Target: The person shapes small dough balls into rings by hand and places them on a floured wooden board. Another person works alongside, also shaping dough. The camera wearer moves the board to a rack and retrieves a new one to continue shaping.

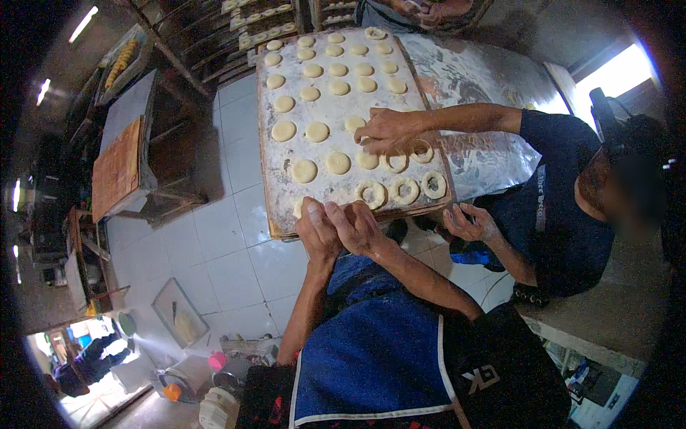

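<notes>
My left hand [316, 227] and my right hand [357, 227] are together at the near edge of a floury board [286, 187]. Both have curled fingers, and whatever they grip is hidden beneath them. Against my left fingers shows the edge of a pale dough round [298, 208]. Flat dough rounds [304, 171] lie in rows over the board. At its near right are several dough rings [404, 191], one of them [370, 194] just beyond my right hand. A co-worker's hand [389, 129] reaches in from the right over the dough.
The co-worker [550, 193] stands close on my right, the other hand [471, 223] low beside the board. A floured metal table [486, 79] extends under the board's right side. Another person's hands [436, 11] show at the far end. Left stands a wooden table [118, 171]; racks of dough [264, 32] are behind.
</notes>
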`<state>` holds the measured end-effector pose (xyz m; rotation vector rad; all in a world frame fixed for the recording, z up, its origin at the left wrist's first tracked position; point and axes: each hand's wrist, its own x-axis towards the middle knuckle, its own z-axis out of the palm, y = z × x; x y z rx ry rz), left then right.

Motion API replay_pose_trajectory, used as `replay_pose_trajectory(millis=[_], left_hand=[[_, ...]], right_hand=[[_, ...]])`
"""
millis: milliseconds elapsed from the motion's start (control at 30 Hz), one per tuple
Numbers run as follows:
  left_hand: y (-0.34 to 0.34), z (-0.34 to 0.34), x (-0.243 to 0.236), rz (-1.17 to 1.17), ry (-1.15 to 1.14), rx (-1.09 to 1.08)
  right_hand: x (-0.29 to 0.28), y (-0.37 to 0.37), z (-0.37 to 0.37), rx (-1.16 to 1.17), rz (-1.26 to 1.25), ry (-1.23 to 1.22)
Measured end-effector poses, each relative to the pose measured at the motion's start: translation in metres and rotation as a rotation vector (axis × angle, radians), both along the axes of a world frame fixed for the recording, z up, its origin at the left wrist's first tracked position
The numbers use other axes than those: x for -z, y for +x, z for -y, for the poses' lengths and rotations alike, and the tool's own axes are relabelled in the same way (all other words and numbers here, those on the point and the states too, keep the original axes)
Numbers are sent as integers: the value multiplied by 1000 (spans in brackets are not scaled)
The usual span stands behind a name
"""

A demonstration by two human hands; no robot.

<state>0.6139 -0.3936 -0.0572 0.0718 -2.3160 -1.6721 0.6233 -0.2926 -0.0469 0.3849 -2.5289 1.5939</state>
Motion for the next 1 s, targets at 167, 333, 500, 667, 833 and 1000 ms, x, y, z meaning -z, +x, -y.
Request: replay_pose_trajectory(millis=[167,333,500,667,833,1000], left_hand=[[3,1,5,116,652,48],[5,-2,14,157,469,-26],[0,8,26,156,36,127],[3,9,36,101,544,124],[-3,15,29,100,373,219],[-25,7,13,52,89,9]], right_hand=[[0,3,6,161,-153,-182],[-11,10,1,86,-179,-15],[3,8,-8,-25,72,-139],[22,8,-3,134,-780,112],[3,3,-20,-82,-81,-120],[-19,-5,-33,201,136,18]])
